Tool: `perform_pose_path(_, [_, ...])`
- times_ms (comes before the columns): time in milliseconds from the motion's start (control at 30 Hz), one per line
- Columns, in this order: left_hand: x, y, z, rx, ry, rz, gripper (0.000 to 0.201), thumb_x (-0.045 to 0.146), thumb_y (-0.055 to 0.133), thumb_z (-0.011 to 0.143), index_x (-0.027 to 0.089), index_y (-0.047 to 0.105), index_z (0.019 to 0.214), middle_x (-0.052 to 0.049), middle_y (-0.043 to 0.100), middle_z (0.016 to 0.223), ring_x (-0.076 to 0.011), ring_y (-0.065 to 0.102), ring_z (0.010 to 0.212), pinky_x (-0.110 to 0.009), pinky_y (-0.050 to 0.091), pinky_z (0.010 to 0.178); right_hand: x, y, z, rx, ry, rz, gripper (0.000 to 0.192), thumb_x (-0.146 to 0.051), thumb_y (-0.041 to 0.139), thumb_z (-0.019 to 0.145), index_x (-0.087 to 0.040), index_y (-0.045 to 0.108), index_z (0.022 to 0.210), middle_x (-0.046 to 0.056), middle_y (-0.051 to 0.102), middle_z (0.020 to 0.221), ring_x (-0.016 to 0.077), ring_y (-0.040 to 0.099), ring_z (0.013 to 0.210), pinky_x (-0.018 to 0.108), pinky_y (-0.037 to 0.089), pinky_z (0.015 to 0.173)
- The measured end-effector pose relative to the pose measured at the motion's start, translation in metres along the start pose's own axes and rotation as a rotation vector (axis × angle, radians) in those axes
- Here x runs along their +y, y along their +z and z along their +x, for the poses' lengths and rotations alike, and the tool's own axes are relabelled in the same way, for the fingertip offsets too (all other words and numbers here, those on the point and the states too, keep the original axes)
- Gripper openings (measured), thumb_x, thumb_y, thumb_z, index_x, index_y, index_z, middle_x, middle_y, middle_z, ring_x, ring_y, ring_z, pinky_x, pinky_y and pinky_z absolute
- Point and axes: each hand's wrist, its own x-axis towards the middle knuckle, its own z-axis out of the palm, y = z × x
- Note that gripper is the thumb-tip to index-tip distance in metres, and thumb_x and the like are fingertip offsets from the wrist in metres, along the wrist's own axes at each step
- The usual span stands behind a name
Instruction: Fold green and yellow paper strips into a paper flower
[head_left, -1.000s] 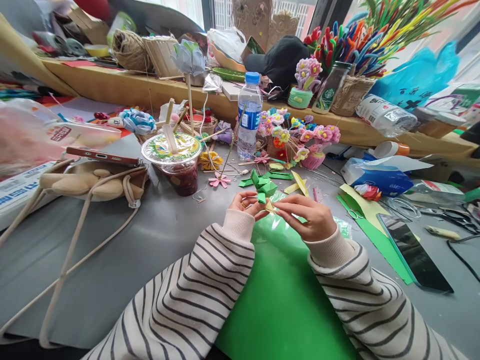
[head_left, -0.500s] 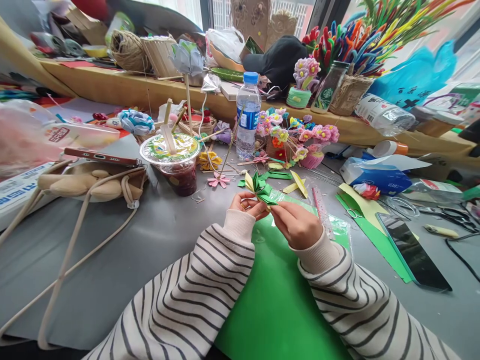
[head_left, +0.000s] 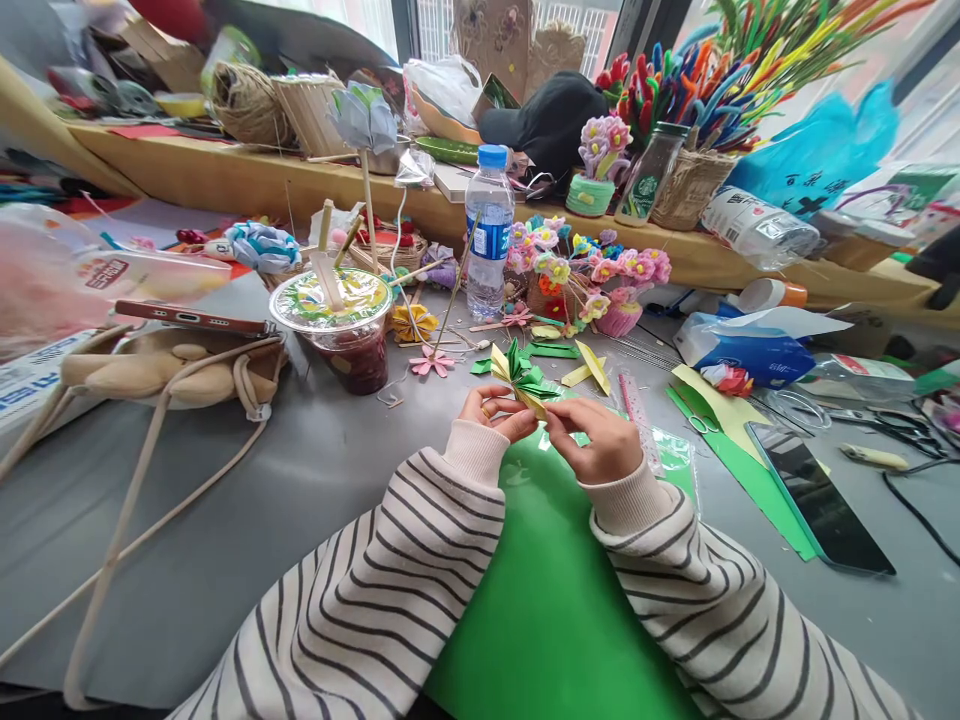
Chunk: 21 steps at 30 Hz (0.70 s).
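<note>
Between my two hands is a folded paper flower [head_left: 517, 372] with green and yellow petals spread like a fan. My left hand [head_left: 491, 410] grips it from the left, fingers closed round its base. On the other side my right hand [head_left: 596, 437] pinches a yellow petal at its lower right. Below them lies a smooth green sheet [head_left: 559, 590]. Just beyond the flower are folded yellow paper strips [head_left: 589, 368] and green folded paper pieces [head_left: 555, 350]. A pink ruler [head_left: 636, 412] rests to the right of my right hand.
A lidded drink cup [head_left: 352, 345] and a water bottle [head_left: 490, 235] stand beyond my hands. At left a phone [head_left: 191, 317] leans on a beige holder. Another phone [head_left: 817, 495], scissors [head_left: 889, 425] and a blue tissue pack [head_left: 742, 345] lie at right. Crochet flowers [head_left: 592, 265] stand behind.
My right hand has shifted slightly, and a yellow petal now shows at its fingertips where a green one showed before. The view has moved slightly; other things lie as before.
</note>
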Motion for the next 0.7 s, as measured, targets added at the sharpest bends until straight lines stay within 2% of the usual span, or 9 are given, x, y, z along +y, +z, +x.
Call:
perform_pose_path(167, [-0.003, 0.000, 0.000, -0.047, 0.032, -0.032, 0.046, 0.014, 0.069, 0.046, 0.016, 0.039, 0.080, 0.006, 0.055, 0.059, -0.0115, 0.059, 0.060, -0.026, 0.050, 0.056, -0.001, 0.001, -0.001, -0.009, 0.015, 0.022, 0.015, -0.016, 0.047, 0.073, -0.015, 0.059, 0.080, 0.003, 0.062, 0.071, 0.0087, 0.055, 0.057, 0.019, 0.047, 0.052])
perform_pose_path(300, [-0.004, 0.001, 0.000, -0.063, 0.066, -0.003, 0.044, 0.012, 0.068, 0.046, 0.016, 0.038, 0.079, 0.007, 0.054, 0.058, -0.0115, 0.059, 0.059, -0.026, 0.051, 0.052, 0.000, 0.006, -0.003, 0.055, 0.001, -0.127, 0.013, -0.018, 0.046, 0.071, -0.014, 0.058, 0.074, 0.003, 0.060, 0.066, 0.0103, 0.055, 0.056, 0.021, 0.045, 0.051])
perform_pose_path(500, [-0.003, 0.005, -0.002, -0.025, 0.101, 0.044, 0.043, 0.012, 0.068, 0.045, 0.017, 0.038, 0.076, 0.007, 0.055, 0.055, -0.0110, 0.058, 0.054, -0.023, 0.049, 0.048, 0.000, 0.008, -0.005, 0.064, -0.064, -0.307, 0.013, -0.019, 0.045, 0.072, -0.014, 0.057, 0.073, 0.003, 0.059, 0.061, 0.0110, 0.054, 0.052, 0.022, 0.042, 0.050])
perform_pose_path(600, [-0.003, 0.006, -0.003, 0.025, 0.056, 0.058, 0.040, 0.015, 0.070, 0.044, 0.016, 0.040, 0.070, 0.006, 0.055, 0.050, -0.0115, 0.057, 0.049, -0.025, 0.049, 0.049, -0.003, 0.008, -0.006, 0.147, -0.093, -0.362, 0.014, -0.017, 0.044, 0.074, -0.014, 0.058, 0.075, 0.004, 0.062, 0.068, 0.0128, 0.056, 0.061, 0.023, 0.043, 0.058])
perform_pose_path(700, [-0.002, 0.009, -0.005, 0.020, -0.043, 0.106, 0.031, 0.021, 0.070, 0.045, 0.014, 0.044, 0.060, 0.004, 0.055, 0.045, -0.0106, 0.055, 0.042, -0.024, 0.047, 0.046, -0.007, 0.010, -0.007, 0.217, -0.144, -0.467, 0.015, -0.016, 0.045, 0.075, -0.014, 0.058, 0.081, 0.006, 0.064, 0.074, 0.0138, 0.058, 0.065, 0.024, 0.044, 0.062])
